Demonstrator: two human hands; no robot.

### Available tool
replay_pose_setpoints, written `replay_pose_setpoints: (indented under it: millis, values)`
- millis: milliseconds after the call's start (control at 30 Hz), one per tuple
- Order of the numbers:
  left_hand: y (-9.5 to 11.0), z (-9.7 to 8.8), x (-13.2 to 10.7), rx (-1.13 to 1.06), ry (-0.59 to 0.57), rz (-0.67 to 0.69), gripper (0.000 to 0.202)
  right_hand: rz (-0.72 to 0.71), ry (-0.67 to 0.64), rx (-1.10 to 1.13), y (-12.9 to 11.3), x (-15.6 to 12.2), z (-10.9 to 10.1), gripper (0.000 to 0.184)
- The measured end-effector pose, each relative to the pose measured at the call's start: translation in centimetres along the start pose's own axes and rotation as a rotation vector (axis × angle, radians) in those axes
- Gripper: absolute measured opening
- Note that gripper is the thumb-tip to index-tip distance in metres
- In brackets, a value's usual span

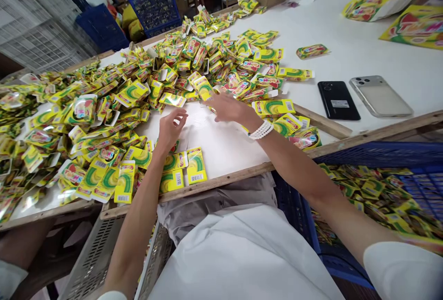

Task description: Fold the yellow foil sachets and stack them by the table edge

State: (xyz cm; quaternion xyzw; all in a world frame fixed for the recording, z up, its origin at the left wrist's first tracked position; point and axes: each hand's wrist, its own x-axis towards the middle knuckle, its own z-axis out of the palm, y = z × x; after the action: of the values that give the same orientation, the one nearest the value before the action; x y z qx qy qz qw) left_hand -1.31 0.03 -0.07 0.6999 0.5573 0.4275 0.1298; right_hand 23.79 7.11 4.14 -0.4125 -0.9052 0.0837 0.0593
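Spreading across the long white wood-edged surface (346,46), a heap of flat yellow-and-green printed packets (104,106) rings a bare patch. A blue plastic crate (297,212) at the right holds more. Both bare arms stretch forward. The left hand (172,127) hovers over the patch, its grip loosely curled and empty. The blurred right hand (226,106) lies flat, its grip spread, fingertips beside one yellow packet (204,88) at the heap's edge. A white bead bracelet (261,130) circles its wrist.

2 short white sleeves (398,267), white bead bracelet (261,130) on R wrist.
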Motion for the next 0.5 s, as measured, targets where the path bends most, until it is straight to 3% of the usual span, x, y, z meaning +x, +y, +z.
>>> replay_pose_setpoints:
  millis: [100,267,400,500]
  values:
    - [-0.1,0.1,0.0,0.007,-0.008,0.011,0.023,-0.042,-0.037,-0.08,-0.3,-0.1,0.9,0.056]
    - [-0.5,0.2,0.1,0.006,-0.024,0.027,0.023,0.024,0.203,-0.037,-0.7,1.4,2.5,0.043]
    - [-0.6,0.3,0.1,0.017,-0.048,0.025,0.025,-0.013,0.298,-0.012,-0.8,2.7,4.0,0.064]
    - [-0.4,0.4,0.0,0.023,-0.068,0.006,0.022,-0.005,0.321,-0.055,-0.7,3.4,4.6,0.064]
